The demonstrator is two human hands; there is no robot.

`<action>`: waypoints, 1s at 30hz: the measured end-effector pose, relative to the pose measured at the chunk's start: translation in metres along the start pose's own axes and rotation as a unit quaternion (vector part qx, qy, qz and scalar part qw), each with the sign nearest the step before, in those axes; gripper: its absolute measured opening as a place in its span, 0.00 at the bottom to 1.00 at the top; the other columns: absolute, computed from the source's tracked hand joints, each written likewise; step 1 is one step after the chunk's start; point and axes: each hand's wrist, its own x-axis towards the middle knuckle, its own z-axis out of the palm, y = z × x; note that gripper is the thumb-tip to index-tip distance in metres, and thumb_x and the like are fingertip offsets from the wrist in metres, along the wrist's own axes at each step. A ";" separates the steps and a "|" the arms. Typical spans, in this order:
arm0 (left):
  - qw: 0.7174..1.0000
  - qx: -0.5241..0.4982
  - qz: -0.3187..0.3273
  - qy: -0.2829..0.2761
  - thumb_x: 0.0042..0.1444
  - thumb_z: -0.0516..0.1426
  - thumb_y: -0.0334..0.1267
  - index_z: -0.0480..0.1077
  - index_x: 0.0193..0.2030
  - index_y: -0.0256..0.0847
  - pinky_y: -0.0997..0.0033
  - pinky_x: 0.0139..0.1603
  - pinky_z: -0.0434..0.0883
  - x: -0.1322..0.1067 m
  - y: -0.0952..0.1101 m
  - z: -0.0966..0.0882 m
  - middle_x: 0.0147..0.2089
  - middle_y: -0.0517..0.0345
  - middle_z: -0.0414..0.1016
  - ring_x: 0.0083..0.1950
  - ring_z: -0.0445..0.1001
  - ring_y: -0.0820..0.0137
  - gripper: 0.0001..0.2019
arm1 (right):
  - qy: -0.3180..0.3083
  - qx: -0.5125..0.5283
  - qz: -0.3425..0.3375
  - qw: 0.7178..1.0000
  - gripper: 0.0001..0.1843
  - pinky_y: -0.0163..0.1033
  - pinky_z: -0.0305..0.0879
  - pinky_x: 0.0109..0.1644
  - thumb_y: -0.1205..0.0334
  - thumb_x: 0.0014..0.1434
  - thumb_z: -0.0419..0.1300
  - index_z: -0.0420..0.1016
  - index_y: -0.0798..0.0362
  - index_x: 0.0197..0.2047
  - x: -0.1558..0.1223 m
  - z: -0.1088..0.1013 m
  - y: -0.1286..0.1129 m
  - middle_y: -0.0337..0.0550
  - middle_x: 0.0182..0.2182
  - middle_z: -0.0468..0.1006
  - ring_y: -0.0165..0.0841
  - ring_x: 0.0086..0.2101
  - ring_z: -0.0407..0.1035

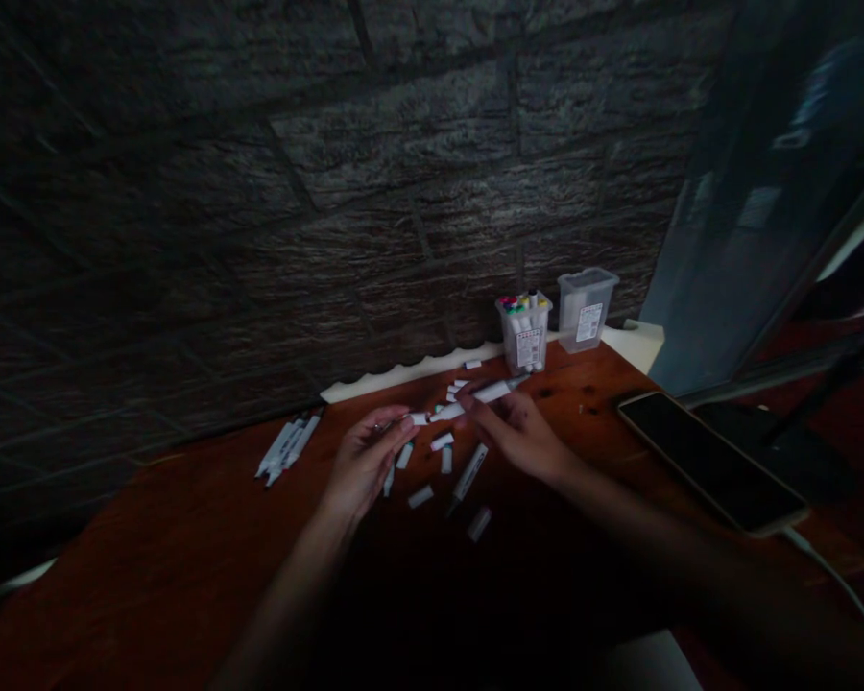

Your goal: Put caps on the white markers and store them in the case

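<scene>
My left hand [364,456] pinches a short white marker cap [419,419] between thumb and fingers. In my right hand [515,427] is a white marker [493,391], its near end pointing left at the cap. The cap and the marker's tip are very close; whether they touch I cannot tell. Below and between the hands, several loose white caps [442,441] lie scattered on the wooden table [208,537]. One more marker [469,472] lies among them, slanted. To the left of my left hand rests a bunch of several white markers [288,446].
A clear plastic box [525,350] full of markers stands at the back, beside another clear box [587,307] with a label. A phone [712,461] with a white cable [831,576] lies at the right. A dark brick wall [403,192] rises behind the table.
</scene>
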 end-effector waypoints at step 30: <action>0.976 -0.192 -0.038 -0.094 0.51 0.66 0.37 0.74 0.44 0.38 0.74 0.36 0.73 0.009 -0.001 -0.026 0.39 0.52 0.81 0.33 0.77 0.73 0.14 | -0.127 -0.543 0.007 0.830 0.13 0.39 0.67 0.43 0.60 0.63 0.54 0.78 0.53 0.45 0.071 -0.012 0.028 0.48 0.37 0.81 0.37 0.39 0.75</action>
